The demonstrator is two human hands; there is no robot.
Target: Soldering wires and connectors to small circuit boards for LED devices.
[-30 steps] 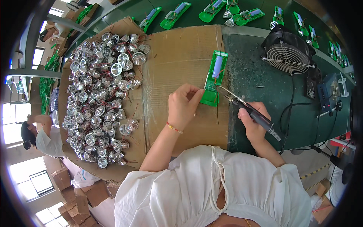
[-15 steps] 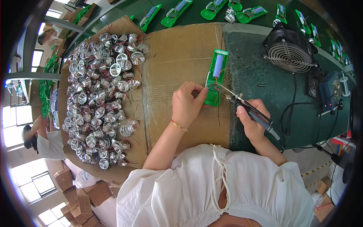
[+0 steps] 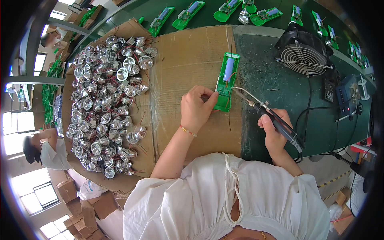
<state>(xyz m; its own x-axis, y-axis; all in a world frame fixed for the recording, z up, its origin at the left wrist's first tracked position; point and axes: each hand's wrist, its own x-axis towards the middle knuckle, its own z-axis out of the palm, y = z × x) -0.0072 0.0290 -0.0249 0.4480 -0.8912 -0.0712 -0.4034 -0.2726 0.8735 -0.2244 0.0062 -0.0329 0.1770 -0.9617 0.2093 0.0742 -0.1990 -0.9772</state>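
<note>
A green plastic flashlight housing [image 3: 222, 105] lies on the cardboard, holding a purple cylindrical battery [image 3: 229, 70] and a small circuit board [image 3: 224, 91] with thin wires. My left hand [image 3: 197, 107] is closed at the housing's left edge beside the board, thumb and finger pinched there; whether a wire is also between the fingertips is too small to tell. In my right hand [image 3: 277, 130] is a black-handled soldering iron [image 3: 276, 122] with a thin curved metal tube along it. Its tip end sits just right of the board, seemingly a little apart from it.
Many silver reflector cups [image 3: 105, 118] with red wires fill a cardboard tray at left. Several green housings [image 3: 189, 15] line the far edge. On the right stand a black fan with a wire grille [image 3: 303, 59] and a blue soldering station [image 3: 349, 98]. Another person [image 3: 52, 150] is at far left.
My right hand has drawn the soldering iron back to the right, off the board. My left hand and the housing have shifted very slightly left.
</note>
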